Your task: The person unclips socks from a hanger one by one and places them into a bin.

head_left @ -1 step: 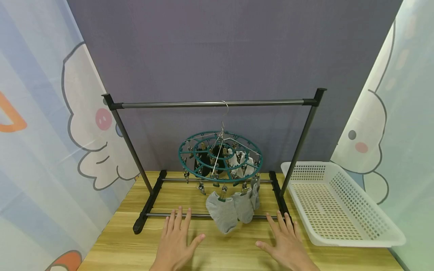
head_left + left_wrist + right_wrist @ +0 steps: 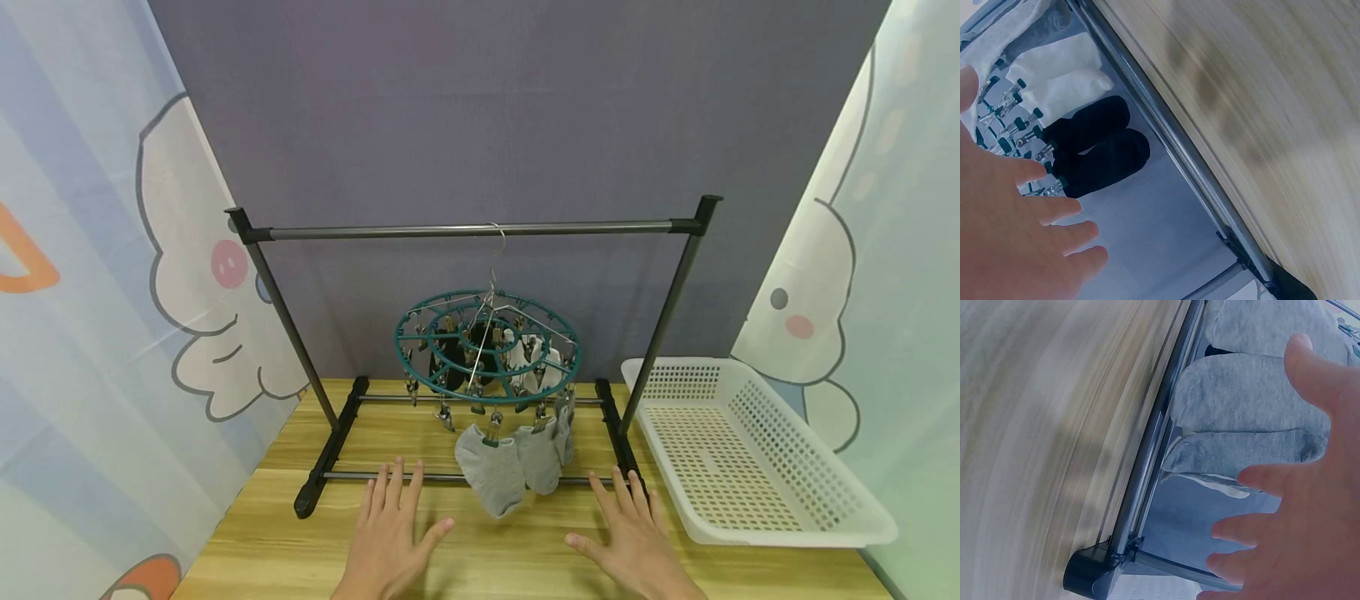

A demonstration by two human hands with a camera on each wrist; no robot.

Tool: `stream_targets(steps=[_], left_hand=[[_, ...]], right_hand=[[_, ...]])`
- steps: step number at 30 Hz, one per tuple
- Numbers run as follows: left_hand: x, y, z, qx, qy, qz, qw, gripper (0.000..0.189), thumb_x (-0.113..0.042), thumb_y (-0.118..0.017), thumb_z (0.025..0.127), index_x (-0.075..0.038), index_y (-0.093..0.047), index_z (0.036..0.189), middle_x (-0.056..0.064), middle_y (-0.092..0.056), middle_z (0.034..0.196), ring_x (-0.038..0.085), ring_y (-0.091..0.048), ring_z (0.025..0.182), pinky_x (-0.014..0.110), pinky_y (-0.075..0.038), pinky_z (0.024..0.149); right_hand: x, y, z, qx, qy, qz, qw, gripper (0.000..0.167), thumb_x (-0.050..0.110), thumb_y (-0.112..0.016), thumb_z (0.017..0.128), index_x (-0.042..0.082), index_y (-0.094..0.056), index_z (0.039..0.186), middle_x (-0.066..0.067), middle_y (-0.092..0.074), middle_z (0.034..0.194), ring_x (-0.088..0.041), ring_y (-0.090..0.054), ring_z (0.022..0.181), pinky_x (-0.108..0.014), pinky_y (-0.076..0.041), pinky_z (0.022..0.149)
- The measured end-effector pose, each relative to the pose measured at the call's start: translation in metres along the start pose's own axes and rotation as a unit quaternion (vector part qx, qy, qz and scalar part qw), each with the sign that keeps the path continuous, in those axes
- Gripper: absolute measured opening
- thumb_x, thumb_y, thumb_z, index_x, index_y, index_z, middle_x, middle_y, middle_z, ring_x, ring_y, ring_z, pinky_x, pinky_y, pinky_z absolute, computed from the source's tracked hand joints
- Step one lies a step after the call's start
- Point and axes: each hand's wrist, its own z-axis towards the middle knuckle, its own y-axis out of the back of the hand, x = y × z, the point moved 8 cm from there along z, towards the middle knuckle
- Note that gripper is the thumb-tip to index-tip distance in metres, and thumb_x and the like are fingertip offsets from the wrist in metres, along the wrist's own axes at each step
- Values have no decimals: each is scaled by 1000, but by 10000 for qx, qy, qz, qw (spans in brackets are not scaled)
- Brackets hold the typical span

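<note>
My left hand [image 2: 390,533] is low in the head view with fingers spread and straight, over the front of the wooden table. My right hand [image 2: 626,537] mirrors it on the other side, fingers also spread, and neither holds anything. Between and beyond them hangs a round green clip hanger [image 2: 517,399], hooked on the top bar of a rack. Several grey socks [image 2: 491,471] are clipped at its front right, nearest the right hand. A pair of black socks [image 2: 1100,162] and white socks [image 2: 1063,69] hang farther back, clearer in the left wrist view.
The clothes rack [image 2: 360,232] has dark uprights and feet standing on the wooden table [image 2: 247,542]. To its right sits a white perforated basket [image 2: 787,537] with nothing in it. A grey curtain [image 2: 487,108] hangs behind, with cartoon-printed cloth [image 2: 82,400] at both sides.
</note>
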Motion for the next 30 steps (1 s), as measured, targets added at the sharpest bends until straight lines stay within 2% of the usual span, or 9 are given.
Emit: stream_targets(steps=[8, 12, 16, 19, 24, 30], left_hand=[[-1, -1, 1, 51, -5, 11, 10000, 86, -71, -47, 96, -8, -42, 156, 26, -34, 159, 48, -31, 146, 63, -24, 117], [-5, 6, 2, -151, -139, 73, 9998, 83, -67, -49, 98, -7, -44, 154, 26, -38, 156, 47, -36, 143, 62, -28, 116], [-13, 18, 4, -568, -372, 120, 9976, 76, -60, -54, 99, -3, -50, 149, 26, -47, 148, 45, -45, 136, 60, -36, 111], [-21, 30, 7, -1010, -594, 9, 9931, 68, -52, -63, 97, -1, -56, 142, 24, -55, 140, 43, -52, 129, 58, -43, 106], [-35, 50, 10, -1767, -1020, -200, 9788, 54, -38, -73, 92, -1, -64, 130, 18, -65, 125, 36, -62, 113, 52, -52, 94], [-51, 71, 13, -2365, -1434, -504, 9597, 38, -28, -71, 95, 0, -68, 120, 15, -69, 115, 32, -67, 102, 47, -57, 83]], right_hand=[[0, 1, -2, -82, 49, 86, 9999, 95, 67, -64, 88, 6, -41, 156, -35, -20, 160, -59, -9, 147, -76, -4, 112], [3, 4, -3, -172, 145, 185, 9996, 95, 68, -64, 88, 4, -41, 155, -36, -20, 159, -58, -8, 147, -76, -3, 113], [7, 9, -3, -216, 218, 256, 9992, 96, 69, -63, 88, 5, -41, 155, -36, -19, 160, -57, -6, 148, -75, -2, 114], [12, 13, -2, -314, 307, 251, 9987, 94, 70, -62, 89, 7, -41, 156, -34, -21, 160, -55, -7, 149, -74, -3, 114], [23, 23, -1, -544, 515, 164, 9971, 93, 72, -58, 89, 8, -43, 155, -33, -30, 157, -54, -16, 148, -71, -12, 116], [32, 33, -1, -843, 547, 260, 9946, 92, 71, -59, 90, 9, -42, 156, -30, -34, 157, -52, -28, 145, -72, -30, 109]])
